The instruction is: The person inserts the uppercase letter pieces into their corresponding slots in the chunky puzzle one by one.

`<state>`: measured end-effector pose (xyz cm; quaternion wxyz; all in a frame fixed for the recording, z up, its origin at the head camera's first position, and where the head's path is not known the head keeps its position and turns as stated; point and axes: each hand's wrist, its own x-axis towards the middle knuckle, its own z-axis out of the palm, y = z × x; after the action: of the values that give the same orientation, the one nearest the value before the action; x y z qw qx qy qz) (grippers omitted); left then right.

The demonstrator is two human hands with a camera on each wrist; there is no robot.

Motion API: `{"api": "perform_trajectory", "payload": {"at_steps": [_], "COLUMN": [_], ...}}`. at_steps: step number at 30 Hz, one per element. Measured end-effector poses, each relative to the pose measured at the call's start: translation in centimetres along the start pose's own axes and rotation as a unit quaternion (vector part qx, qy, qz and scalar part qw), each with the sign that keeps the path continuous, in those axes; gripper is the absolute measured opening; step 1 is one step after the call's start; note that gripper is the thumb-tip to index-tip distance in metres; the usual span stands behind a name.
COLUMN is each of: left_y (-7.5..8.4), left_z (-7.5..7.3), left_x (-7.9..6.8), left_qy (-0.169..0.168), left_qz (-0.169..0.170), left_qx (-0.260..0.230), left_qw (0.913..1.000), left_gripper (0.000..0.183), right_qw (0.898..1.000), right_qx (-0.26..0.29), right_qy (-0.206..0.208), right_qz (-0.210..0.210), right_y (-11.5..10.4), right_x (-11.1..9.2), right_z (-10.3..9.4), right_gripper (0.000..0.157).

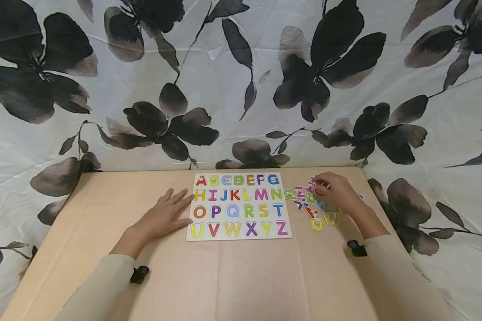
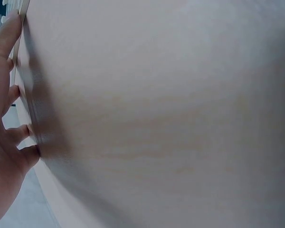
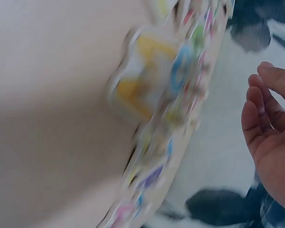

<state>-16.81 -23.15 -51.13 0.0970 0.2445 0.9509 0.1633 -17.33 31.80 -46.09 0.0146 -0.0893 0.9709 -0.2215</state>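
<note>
The loose letters (image 1: 311, 212) lay in an overlapping heap on the counter (image 1: 241, 276), just beside the right edge of the alphabet board (image 1: 238, 217), with a yellow U (image 1: 317, 228) and a yellow W (image 1: 331, 218) at the near side. The right hand (image 1: 337, 191) was over the far part of this heap, fingers bent and thumb near them; whether its grip pinched a letter could not be told. The step in hand seemed to be sorting out one letter from the others, and the next move appeared to call for a light fingertip hold that would leave its neighbours alone. The overlap was the likeliest hindrance, and the hand itself covered part of the heap. On the other side, the left hand (image 1: 166, 214) had its fingers spread, tips touching the board's left edge, probably to steady it. A small black device (image 1: 139, 274) sat by the left cuff, another (image 1: 357, 248) by the right. Behind the counter hung a pale cloth (image 1: 233, 80) printed with dark flowers.
</note>
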Motion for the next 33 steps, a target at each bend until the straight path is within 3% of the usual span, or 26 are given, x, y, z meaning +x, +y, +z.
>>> {"api": "perform_trajectory", "payload": {"at_steps": [8, 16, 33], "left_y": [0.1, 0.1, -0.2], "left_z": [-0.1, -0.2, -0.1], "left_x": [0.0, 0.1, 0.1], "left_qy": [-0.006, -0.007, -0.005], "left_qz": [-0.003, -0.003, -0.001], "left_qx": [-0.003, -0.004, 0.001], "left_qw": [1.0, 1.0, 1.0], "left_gripper": [0.083, 0.083, 0.082], "right_qw": [0.998, 0.994, 0.99], "right_qx": [-0.014, -0.025, -0.029], "right_qy": [0.005, -0.033, -0.045], "right_qz": [0.061, 0.103, 0.128], "right_y": [4.8, 6.9, 6.6], "right_x": [-3.0, -3.7, -3.6], "right_z": [-1.5, -1.2, -0.3], "right_gripper": [0.026, 0.027, 0.015]}}
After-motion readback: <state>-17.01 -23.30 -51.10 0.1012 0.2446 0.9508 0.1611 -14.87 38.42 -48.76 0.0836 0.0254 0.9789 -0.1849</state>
